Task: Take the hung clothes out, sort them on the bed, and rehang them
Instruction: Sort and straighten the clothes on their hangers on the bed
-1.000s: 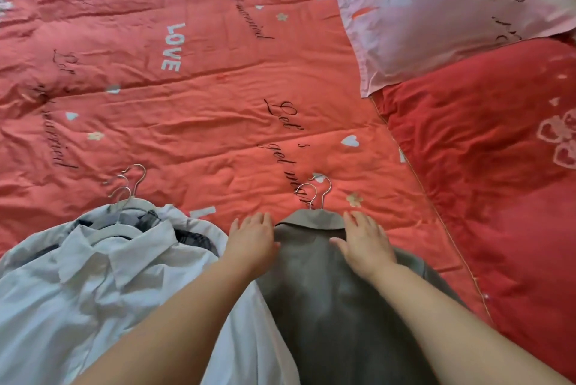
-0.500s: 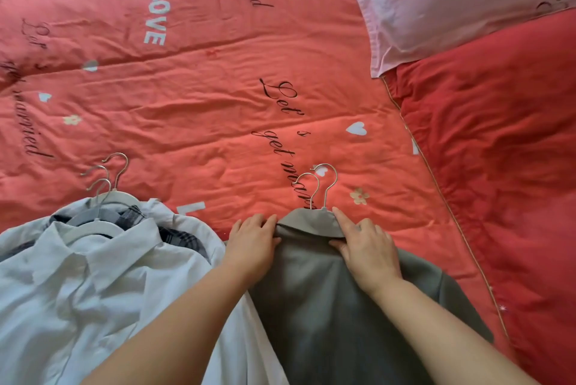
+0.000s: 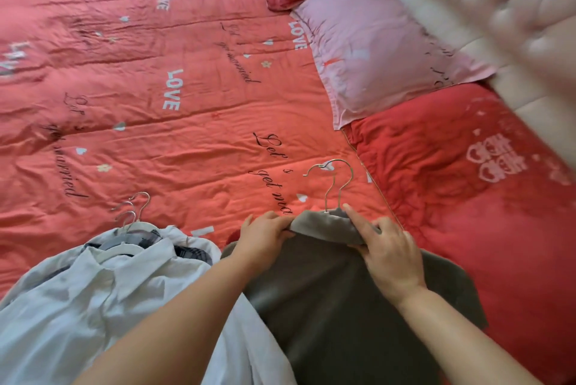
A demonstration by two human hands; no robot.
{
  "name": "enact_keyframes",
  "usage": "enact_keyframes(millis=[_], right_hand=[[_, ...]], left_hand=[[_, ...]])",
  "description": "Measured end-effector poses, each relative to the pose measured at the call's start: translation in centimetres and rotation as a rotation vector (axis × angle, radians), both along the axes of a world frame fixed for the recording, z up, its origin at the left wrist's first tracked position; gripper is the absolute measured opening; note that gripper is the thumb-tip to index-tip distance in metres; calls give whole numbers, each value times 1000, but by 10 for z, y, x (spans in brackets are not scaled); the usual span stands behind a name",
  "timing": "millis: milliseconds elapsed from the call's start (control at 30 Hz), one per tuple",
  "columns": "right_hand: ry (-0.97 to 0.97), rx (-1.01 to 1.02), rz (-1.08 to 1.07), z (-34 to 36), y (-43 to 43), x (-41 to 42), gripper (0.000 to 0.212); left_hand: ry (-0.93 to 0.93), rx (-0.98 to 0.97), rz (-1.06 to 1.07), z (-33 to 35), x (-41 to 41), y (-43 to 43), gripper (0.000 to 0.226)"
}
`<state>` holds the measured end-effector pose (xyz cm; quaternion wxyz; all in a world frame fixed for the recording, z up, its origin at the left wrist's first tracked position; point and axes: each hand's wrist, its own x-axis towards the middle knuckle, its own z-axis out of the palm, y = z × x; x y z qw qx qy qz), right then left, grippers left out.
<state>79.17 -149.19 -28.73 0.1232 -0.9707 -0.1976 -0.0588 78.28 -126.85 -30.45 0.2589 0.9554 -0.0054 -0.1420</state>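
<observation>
Head view: grey garment (image 3: 327,316) lies on the quilt (image 3: 187,141), its long axis running from the person toward the hanger hooks (image 3: 326,197). Left hand (image 3: 265,236) and right hand (image 3: 391,255) pinch the collar (image 3: 324,225) on either side, equally near, with the hooks just beyond.

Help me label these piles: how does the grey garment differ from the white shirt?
The grey garment is dark; the white shirt is pale. The left hand and right hand grip the grey garment's collar; neither holds the white shirt. Both lie on hangers on the red quilt.
</observation>
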Motion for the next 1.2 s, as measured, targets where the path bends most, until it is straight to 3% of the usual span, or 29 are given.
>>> enact_keyframes(millis=[133, 333, 567, 800, 1033, 1200], right_hand=[[-115, 23, 2, 80, -8, -10, 76], [-241, 12, 31, 201, -5, -59, 77], [-310, 8, 65, 314, 33, -145, 70], [-413, 51, 185, 399, 102, -224, 71], [-379, 140, 399, 434, 198, -286, 76], [-243, 279, 652, 399, 273, -345, 78]], left_hand=[[-170, -186, 23, 65, -6, -4, 35], [-420, -268, -79, 177, -48, 11, 39], [-666, -229, -170, 285, -145, 58, 81], [-901, -27, -189, 370, -247, 133, 68], [-937, 168, -8, 419, -365, 223, 66], [-793, 299, 216, 412, -483, 265, 66]])
